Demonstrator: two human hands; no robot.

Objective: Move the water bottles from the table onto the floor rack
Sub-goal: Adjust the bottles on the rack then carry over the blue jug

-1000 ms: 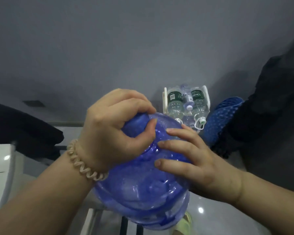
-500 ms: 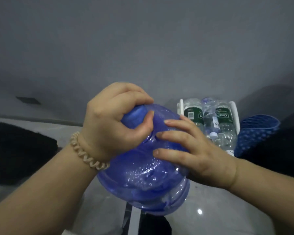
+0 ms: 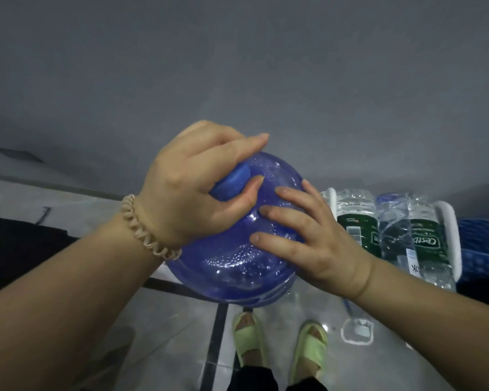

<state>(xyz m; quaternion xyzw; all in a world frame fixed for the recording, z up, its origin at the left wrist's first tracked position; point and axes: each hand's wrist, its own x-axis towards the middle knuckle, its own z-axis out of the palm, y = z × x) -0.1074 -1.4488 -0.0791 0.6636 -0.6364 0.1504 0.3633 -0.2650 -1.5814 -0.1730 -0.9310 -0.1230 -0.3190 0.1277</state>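
Mid-carry. Your L hand (image 3: 192, 190) fingers curl round the blue cap (image 3: 235, 179) of the blue water jug (image 3: 237, 261); R hand (image 3: 314, 244) fingers flat, spread on its shoulder. Jug held in air above floor, just left of floor rack (image 3: 449, 230). Next, prob.: swing right, lower slow.

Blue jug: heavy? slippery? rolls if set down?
Probably heavy or awkward: the left hand grips the cap while the right hand steadies the blue jug. Droplets on its wall suggest slipperiness. Its round body may roll if laid sideways.
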